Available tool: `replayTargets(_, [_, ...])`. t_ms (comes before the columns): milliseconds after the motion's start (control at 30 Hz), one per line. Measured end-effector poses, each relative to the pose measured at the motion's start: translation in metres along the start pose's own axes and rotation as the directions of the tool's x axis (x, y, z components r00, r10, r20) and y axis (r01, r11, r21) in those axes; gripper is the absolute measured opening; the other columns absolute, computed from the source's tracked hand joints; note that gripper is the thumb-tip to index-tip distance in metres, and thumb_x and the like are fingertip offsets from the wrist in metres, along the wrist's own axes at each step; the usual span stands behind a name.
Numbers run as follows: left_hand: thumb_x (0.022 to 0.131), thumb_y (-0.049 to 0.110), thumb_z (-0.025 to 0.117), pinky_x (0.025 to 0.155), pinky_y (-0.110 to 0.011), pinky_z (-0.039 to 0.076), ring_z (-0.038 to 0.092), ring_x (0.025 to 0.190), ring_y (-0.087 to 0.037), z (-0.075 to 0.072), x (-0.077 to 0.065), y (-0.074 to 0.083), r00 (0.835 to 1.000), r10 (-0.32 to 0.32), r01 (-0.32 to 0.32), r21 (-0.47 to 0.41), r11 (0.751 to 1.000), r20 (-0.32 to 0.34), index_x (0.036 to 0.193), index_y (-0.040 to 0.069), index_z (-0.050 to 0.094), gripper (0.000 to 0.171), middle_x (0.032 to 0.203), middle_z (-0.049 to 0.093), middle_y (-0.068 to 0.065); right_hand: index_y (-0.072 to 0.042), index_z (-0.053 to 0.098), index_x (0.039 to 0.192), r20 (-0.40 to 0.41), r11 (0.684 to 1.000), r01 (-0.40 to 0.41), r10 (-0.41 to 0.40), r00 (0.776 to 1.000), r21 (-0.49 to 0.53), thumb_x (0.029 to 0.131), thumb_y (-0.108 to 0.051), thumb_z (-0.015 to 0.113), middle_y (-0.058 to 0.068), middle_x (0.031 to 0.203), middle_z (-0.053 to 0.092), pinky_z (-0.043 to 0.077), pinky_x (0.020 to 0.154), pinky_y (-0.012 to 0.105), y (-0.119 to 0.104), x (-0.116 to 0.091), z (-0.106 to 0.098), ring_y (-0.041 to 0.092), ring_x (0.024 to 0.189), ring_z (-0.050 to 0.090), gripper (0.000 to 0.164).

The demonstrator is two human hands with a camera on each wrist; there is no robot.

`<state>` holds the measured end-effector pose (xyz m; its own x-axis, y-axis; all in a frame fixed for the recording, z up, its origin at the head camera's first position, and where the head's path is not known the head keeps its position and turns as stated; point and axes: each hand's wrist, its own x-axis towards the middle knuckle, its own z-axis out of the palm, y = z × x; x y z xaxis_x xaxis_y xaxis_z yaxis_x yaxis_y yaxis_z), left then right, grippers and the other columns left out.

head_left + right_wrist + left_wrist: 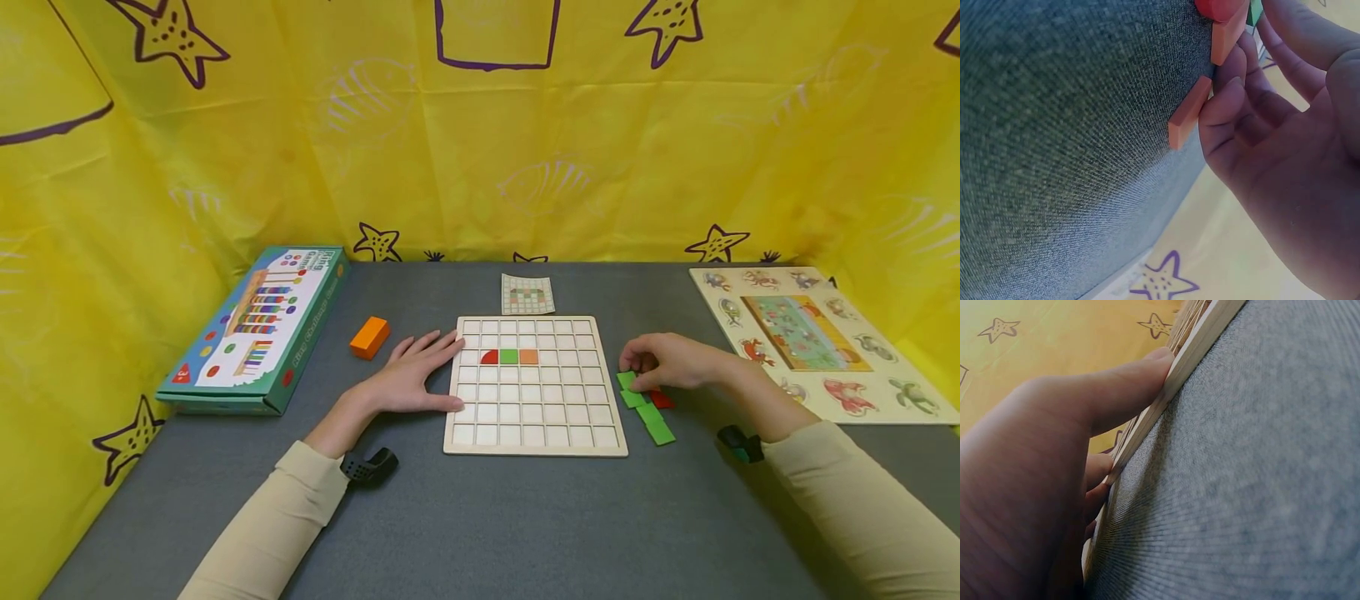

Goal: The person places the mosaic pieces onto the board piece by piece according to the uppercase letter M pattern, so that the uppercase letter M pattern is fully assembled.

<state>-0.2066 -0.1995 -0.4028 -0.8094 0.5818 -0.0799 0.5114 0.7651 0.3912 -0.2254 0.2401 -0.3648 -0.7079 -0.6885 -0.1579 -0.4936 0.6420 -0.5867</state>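
A wooden grid board [534, 414] lies flat in the head view. One row of it holds a red quarter-round tile [490, 357], a green square tile [508, 357] and an orange square tile [528, 357]. My left hand [411, 375] rests spread along the board's left edge, its thumb touching the rim. Right of the board, my right hand [667, 360] reaches down over several green tiles [656, 423] and a red piece [662, 400], fingers bent. In the right wrist view the fingers touch orange tiles [1190, 112]; whether any tile is pinched is hidden.
Behind the board lies a small pattern card [527, 295]. On the left are an orange block [370, 337] and a boxed ring game [247, 321]. At right lies a sea-animal puzzle board [825, 350]. Yellow cloth [465, 167] hangs around the grey table.
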Motion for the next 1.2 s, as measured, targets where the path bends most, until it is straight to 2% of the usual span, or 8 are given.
replayTargets(267, [0.087,0.065,0.066,0.115,-0.061,-0.001,0.006,0.153,-0.031,-0.002,0.0,0.001,1.0,-0.008,0.008,0.003,1.0,0.013,0.164,0.02,0.019,0.101,0.168,0.014,-0.002,-0.009,0.066,0.096,0.003,1.0,0.01,-0.01,1.0,0.012,0.089,-0.008,0.077,-0.006,0.079,0.057,0.046,0.069,0.03,-0.001,0.002,0.0,0.014,0.072,0.053,0.013])
replayTargets(433, [0.088,0.065,0.065,0.114,-0.064,-0.001,0.008,0.153,-0.034,-0.003,0.001,0.001,1.0,-0.004,0.004,0.003,1.0,0.015,0.164,0.018,0.02,0.1,0.168,0.015,-0.004,-0.008,0.067,0.093,-0.012,1.0,0.019,-0.019,1.0,0.01,0.092,-0.006,0.073,-0.005,0.08,0.059,0.045,0.07,0.031,-0.002,0.004,-0.004,0.014,0.074,0.053,0.007])
replayTargets(667, [0.087,0.062,0.068,0.114,-0.062,-0.001,0.007,0.153,-0.033,-0.005,0.001,0.005,1.0,-0.008,0.008,-0.004,1.0,0.02,0.163,0.018,0.021,0.1,0.168,0.015,-0.004,-0.007,0.067,0.096,-0.048,0.999,-0.032,0.033,0.998,0.024,0.095,-0.008,0.07,-0.003,0.085,0.061,0.046,0.073,0.034,-0.006,0.013,-0.008,0.018,0.08,0.054,0.003])
replayTargets(900, [0.087,0.062,0.068,0.114,-0.061,-0.001,0.008,0.153,-0.032,-0.001,-0.002,0.002,1.0,0.02,-0.02,-0.022,1.0,-0.012,0.163,0.016,0.021,0.101,0.168,0.016,-0.005,-0.006,0.067,0.099,-0.1,0.999,-0.012,0.016,0.995,0.04,0.097,-0.009,0.069,0.0,0.089,0.063,0.047,0.079,0.04,-0.019,0.033,-0.005,0.021,0.083,0.054,0.004])
replayTargets(1067, [0.087,0.061,0.069,0.114,-0.062,-0.001,0.008,0.153,-0.033,0.001,-0.003,-0.003,0.998,0.048,-0.049,-0.028,0.998,-0.045,0.162,0.016,0.025,0.099,0.167,0.018,-0.006,-0.005,0.067,0.099,-0.102,0.998,0.013,-0.008,0.995,0.056,0.097,-0.008,0.068,0.001,0.09,0.063,0.047,0.078,0.04,-0.029,0.052,-0.001,0.021,0.083,0.055,0.004])
replayTargets(1200, [0.086,0.061,0.07,0.114,-0.063,0.0,0.009,0.153,-0.033,0.002,-0.003,-0.001,0.998,0.046,-0.048,-0.033,0.998,-0.046,0.162,0.016,0.027,0.098,0.167,0.02,-0.006,-0.003,0.066,0.1,-0.093,0.996,0.03,-0.022,0.995,0.079,0.098,-0.006,0.066,0.002,0.091,0.064,0.047,0.079,0.04,-0.033,0.062,0.004,0.022,0.084,0.056,0.004])
